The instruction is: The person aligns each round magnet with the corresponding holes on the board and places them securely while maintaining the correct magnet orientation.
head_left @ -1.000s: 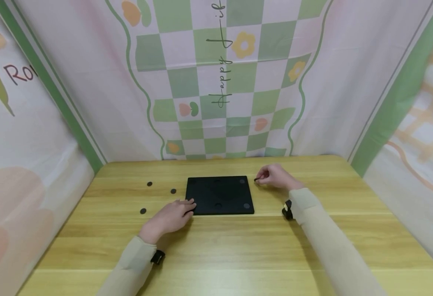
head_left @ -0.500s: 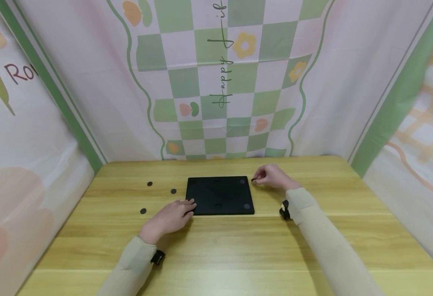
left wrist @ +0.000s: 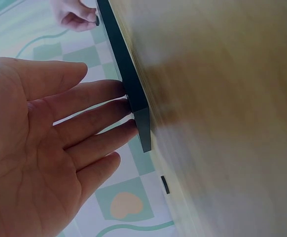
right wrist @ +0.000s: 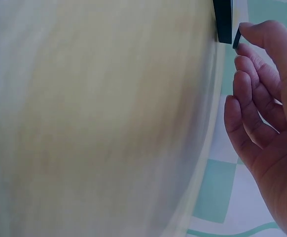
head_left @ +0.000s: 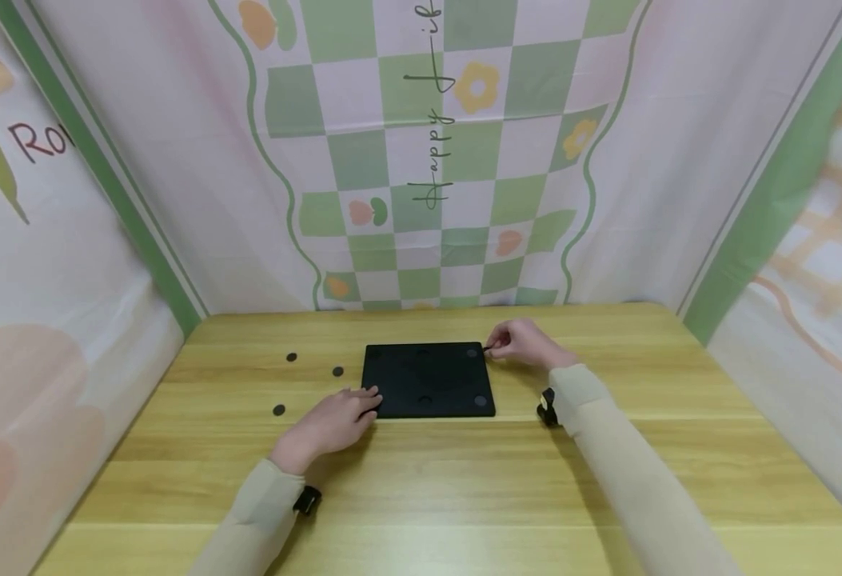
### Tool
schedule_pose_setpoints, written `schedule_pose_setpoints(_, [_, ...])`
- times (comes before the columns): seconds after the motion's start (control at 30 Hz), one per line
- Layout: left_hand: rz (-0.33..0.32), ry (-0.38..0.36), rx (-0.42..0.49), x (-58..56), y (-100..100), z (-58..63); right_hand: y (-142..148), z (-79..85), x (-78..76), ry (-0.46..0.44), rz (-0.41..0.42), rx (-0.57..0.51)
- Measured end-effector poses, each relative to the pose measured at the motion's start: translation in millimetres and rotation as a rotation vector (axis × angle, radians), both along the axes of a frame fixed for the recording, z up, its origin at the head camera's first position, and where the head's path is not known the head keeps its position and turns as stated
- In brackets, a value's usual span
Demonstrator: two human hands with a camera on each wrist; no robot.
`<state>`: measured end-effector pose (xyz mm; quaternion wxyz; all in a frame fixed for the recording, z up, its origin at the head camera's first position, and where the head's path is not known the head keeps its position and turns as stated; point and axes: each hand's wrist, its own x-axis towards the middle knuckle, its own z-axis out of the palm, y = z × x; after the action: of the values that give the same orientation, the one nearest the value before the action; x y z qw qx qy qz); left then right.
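A flat black rectangular board [head_left: 428, 378] lies on the table, with round recesses along its far and near edges. Greyer round spots [head_left: 480, 401] show at its two right corners. My left hand [head_left: 330, 422] rests its fingertips on the near-left corner; in the left wrist view its fingers [left wrist: 96, 116] reach out straight to the board's edge. Beside the far-right corner, my right hand [head_left: 524, 342] pinches a small thin black disc [right wrist: 237, 36] between thumb and forefinger. The right wrist view shows that disc on edge, close to the board's end [right wrist: 223, 22].
Three small dark discs lie left of the board: one far back [head_left: 292, 357], one close to the board [head_left: 337, 371], one nearer the front [head_left: 279, 410]. The wooden table [head_left: 421, 488] ends at a patterned curtain [head_left: 421, 264] behind.
My right hand has moved a little to the left with the pinched disc, from apart from the board to its far-right corner. The left hand has stayed on the board.
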<state>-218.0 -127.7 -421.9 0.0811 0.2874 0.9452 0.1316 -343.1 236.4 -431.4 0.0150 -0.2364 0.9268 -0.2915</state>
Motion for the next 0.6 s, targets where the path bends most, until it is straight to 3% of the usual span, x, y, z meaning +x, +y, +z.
schedule_pose_setpoints(0.6, [0.001, -0.001, 0.009, 0.4, 0, 1.0, -17, 0.3, -6.8, -0.017, 0.017, 0.009])
